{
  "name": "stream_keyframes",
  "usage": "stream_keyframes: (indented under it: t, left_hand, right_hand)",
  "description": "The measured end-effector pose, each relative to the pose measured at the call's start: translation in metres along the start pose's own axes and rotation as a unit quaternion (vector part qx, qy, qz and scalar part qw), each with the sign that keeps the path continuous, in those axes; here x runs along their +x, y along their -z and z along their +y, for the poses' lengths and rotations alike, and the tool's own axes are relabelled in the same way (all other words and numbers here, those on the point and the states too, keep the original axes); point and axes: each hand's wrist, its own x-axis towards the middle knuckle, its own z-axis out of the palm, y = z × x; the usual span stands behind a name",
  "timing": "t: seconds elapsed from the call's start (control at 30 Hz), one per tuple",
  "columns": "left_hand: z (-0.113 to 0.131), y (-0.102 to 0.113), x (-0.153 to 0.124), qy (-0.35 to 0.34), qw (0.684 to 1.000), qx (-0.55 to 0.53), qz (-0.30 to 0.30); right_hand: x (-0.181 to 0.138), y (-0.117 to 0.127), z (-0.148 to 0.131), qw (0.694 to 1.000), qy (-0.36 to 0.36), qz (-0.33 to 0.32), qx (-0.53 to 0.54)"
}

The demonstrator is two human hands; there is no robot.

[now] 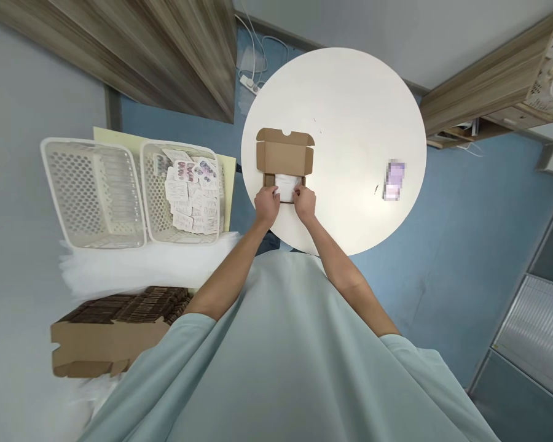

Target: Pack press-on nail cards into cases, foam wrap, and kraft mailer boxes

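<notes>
The person wears a loose, plain shirt in pale grey-green, its smooth cloth falling in soft lengthwise folds to a gently curved edge. The left sleeve and right sleeve are short and wide, of the same colour, each ending around the elbow in a straight hem. Below them, both forearms, the left hand and the right hand are bare.

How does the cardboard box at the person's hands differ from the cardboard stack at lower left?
The cardboard box is folded into shape, lid open; the cardboard stack is flat pieces. The box sits on the round table, between the left hand and right hand; the stack lies off it. The box is single; the stack has many layers. Both are brown.
</notes>
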Motion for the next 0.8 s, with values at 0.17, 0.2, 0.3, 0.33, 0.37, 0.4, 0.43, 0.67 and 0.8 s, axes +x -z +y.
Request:
stream_keyframes:
  t: [0.17, 0.2, 0.3, 0.33, 0.37, 0.4, 0.43, 0.67, 0.8]
  left_hand:
    - [0.004, -0.003, 0.001, -0.015, 0.996, 0.076, -0.049]
    - [0.004, -0.004, 0.002, -0.022, 0.996, 0.072, -0.047]
    - [-0.003, -0.002, 0.004, -0.045, 0.999, 0.024, 0.018]
    - [-0.007, -0.001, 0.006, -0.046, 0.998, 0.001, 0.049]
    - [-0.013, 0.0, 0.009, -0.04, 0.996, -0.02, 0.078]
    - [-0.018, 0.001, 0.012, -0.027, 0.994, -0.04, 0.094]
    - [-0.023, 0.002, 0.015, -0.015, 0.994, -0.057, 0.094]
    - [-0.036, -0.01, 0.017, 0.032, 0.994, -0.093, 0.052]
    - [-0.028, -0.03, -0.002, 0.029, 0.991, -0.125, 0.04]
  right_hand:
    - [-0.002, -0.007, -0.003, 0.998, 0.014, -0.027, -0.049]
    - [-0.003, -0.006, -0.001, 0.998, 0.028, -0.03, -0.048]
    - [-0.006, 0.001, 0.012, 0.999, 0.048, 0.012, -0.01]
    - [-0.007, 0.003, 0.017, 0.999, 0.04, 0.033, 0.007]
    - [-0.007, 0.005, 0.023, 0.998, 0.028, 0.048, 0.024]
    - [-0.007, 0.006, 0.029, 0.998, 0.013, 0.054, 0.04]
    - [-0.006, 0.006, 0.034, 0.997, 0.001, 0.049, 0.055]
    - [0.002, 0.003, 0.063, 0.989, 0.002, -0.016, 0.149]
    - [-0.007, 0.013, 0.089, 0.987, -0.011, -0.013, 0.158]
